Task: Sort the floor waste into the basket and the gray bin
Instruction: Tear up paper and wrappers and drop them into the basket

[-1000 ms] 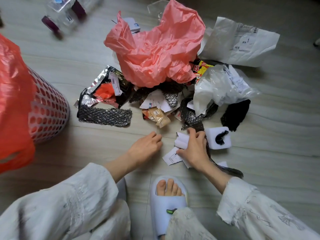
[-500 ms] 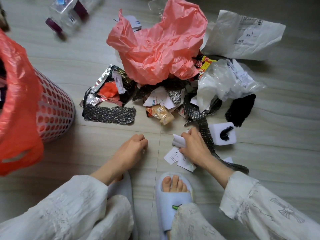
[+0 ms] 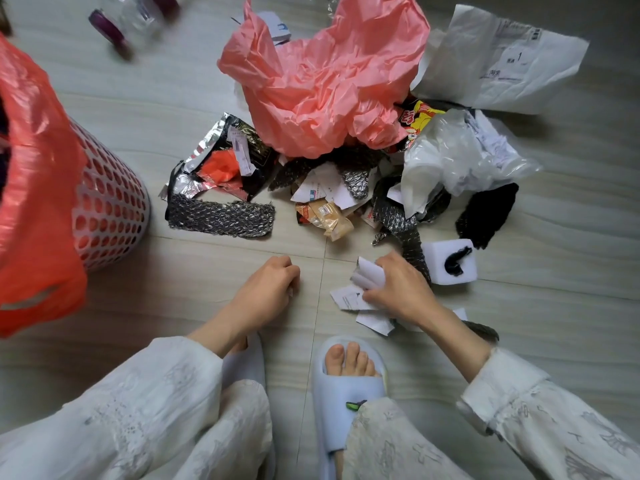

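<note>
Two hands, right hand (image 3: 398, 289) fingers pinching paper scraps (image 3: 369, 273), left hand (image 3: 266, 289) curled, contents hidden.

Home interior, pale tiled floor (image 3: 554, 306), house slippers (image 3: 346, 393), laundry-style basket (image 3: 110, 209)

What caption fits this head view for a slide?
Right hand gathers paper scraps beside the waste pile; basket at left.

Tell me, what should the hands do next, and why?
Probably the right hand, already gripping a folded white paper scrap, should gather the flat white paper scraps beside it, then carry them to the pink perforated plastic basket. More scraps lie there, and the left hand looks curled and empty.
</note>
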Demonstrator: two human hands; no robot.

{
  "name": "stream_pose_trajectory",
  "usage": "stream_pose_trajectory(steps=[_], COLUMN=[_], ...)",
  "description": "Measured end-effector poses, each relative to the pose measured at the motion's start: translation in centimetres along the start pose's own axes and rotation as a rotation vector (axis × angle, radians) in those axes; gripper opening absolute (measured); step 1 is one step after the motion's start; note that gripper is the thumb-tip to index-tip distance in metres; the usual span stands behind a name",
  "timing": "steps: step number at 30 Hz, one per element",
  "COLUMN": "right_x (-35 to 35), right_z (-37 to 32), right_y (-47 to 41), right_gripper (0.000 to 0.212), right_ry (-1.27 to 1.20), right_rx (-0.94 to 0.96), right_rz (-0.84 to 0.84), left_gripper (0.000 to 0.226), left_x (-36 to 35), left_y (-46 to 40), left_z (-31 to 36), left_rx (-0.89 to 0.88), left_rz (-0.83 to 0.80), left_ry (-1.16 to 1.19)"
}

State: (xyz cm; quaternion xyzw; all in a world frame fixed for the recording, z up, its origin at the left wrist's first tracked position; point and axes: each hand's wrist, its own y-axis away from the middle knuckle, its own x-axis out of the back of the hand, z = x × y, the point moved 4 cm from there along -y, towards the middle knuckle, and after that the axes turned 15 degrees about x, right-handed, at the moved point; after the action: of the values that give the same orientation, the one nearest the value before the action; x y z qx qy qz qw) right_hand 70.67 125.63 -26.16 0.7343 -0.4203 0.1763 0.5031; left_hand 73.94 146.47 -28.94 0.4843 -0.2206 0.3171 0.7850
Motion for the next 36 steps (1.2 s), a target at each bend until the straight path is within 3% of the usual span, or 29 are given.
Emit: stream_pose_trajectory(steps=[3,9,17,20,24,29,32,36], right_x=[-1.7,-3.9,-4.2,-3.2,-0.7,2.1,4.5,8.8], right_z=[0.1,-0.4,0.3,0.8,1.7,0.7,-1.4,-6.7], right_y=[0.7,2.0,2.2,1.8,1.7,1.5,1.0,0.2], right_gripper=[0.044,0.029,0.025,0.023,0.014,0.023,0.029,0.032], right_ry=[0.047,0.139,0.054,-0.047,-0.240,-0.484,-0.634,-0.719], right_rx=[0.029,0.069,0.080,0.040,-0.096,-0.220,-0.176,-0.052], right_rz=[-0.064,-0.009,0.056,0.073,0.219,0.305,0.349,0.378], left_gripper=[0.015,0.016,0.017,0.016,0.017,0.015,0.018,0.020], left_x=[0.0,0.0,0.0,0.1,0.7,2.2,5.0,10.7], left_y=[0.0,0.0,0.3,0.4,0.7,0.6,0.6,2.9], left_z=[-0.1,0.0,0.1,0.0,-0.6,-0.3,0.9,2.8], left_rx=[-0.002,-0.026,-0.021,-0.005,0.041,0.098,0.126,0.194], left_rz=[0.012,0.033,0.026,0.007,0.004,-0.015,0.063,0.316], left_ry=[0.015,0.013,0.014,0.022,0.060,0.054,0.146,0.356])
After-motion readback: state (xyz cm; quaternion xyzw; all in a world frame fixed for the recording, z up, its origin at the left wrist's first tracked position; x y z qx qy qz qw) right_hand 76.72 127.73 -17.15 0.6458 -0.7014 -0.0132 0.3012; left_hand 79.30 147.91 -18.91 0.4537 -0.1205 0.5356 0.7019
